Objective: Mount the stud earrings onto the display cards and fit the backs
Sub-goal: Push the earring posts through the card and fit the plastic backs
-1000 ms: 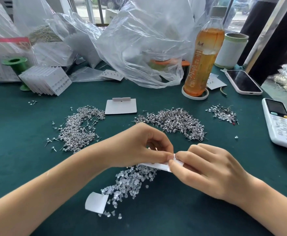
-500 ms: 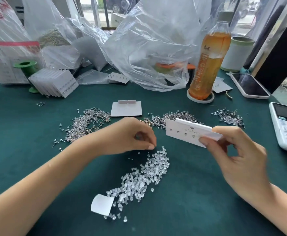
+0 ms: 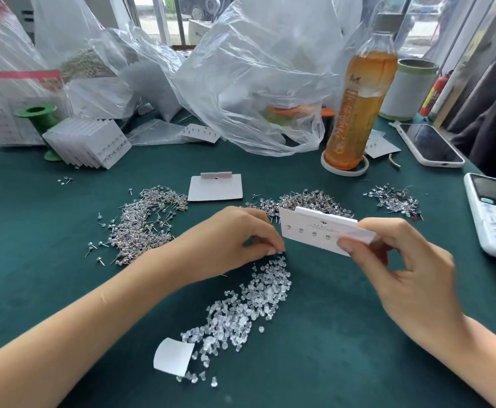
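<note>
Item: white display card with studs mounted, backs pending.

Nearest, a heap of clear plastic earring backs point(image 3: 241, 313) on the green felt table point(image 3: 344, 363). The left hand point(image 3: 235, 240) pinches at the heap's far tip; whether a back is caught cannot be told. The right hand point(image 3: 402, 266) grips the white rectangular display card point(image 3: 314, 231) by its right end, lifted just beside the left fingertips, four studs showing. Judged step: fitting backs; next, turn the card and press a back onto a post. Beyond, piles of loose silver stud earrings point(image 3: 144, 222).
</note>
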The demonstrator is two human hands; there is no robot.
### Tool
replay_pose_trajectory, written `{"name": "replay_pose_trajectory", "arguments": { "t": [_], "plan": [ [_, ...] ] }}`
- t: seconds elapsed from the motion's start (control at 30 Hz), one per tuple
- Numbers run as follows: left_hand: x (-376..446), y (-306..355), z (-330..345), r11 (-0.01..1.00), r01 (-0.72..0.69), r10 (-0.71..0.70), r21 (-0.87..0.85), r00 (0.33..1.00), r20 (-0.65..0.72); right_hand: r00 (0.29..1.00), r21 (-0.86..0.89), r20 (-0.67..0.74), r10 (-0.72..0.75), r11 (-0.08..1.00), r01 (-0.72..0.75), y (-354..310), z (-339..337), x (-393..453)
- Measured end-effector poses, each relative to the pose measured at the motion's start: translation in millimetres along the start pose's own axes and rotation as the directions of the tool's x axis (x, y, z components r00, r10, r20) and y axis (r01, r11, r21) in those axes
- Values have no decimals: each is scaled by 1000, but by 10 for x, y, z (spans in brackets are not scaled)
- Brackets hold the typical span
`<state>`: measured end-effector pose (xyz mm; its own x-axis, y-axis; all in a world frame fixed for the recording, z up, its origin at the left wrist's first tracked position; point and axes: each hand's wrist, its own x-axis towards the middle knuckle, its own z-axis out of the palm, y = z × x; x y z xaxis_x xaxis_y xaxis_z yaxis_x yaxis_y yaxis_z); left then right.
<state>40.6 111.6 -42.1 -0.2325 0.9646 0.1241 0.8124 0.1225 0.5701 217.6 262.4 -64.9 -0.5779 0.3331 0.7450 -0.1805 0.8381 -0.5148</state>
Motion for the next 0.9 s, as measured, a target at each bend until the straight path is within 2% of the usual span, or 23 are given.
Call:
{"name": "replay_pose_trajectory", "arguments": {
  "t": [0.27,0.43,0.6,0.73,0.8,0.9],
  "plan": [
    [17,4,36,1000,-6,7,26,998,-61,996,0,20,-81,997,81,-1,7,6],
    [18,6,73,1000,-5,6,7,996,-91,998,-1,1,-64,998,64,0,0,10],
    [17,-11,39,961,98,-137,-258,981,-140,994,-13,-28,-109,994,109,4,-2,14],
    [38,-27,-34,874,168,-260,-456,954,-147,969,-17,14,-248,969,248,31,-2,22],
    [43,-19,-65,833,204,-308,-515,943,-124,931,-10,88,-354,934,356,47,-24,34],
    [31,52,-104,748,220,-328,-626,943,-61,823,-70,216,-525,833,549,39,-37,59]
  ]
}}
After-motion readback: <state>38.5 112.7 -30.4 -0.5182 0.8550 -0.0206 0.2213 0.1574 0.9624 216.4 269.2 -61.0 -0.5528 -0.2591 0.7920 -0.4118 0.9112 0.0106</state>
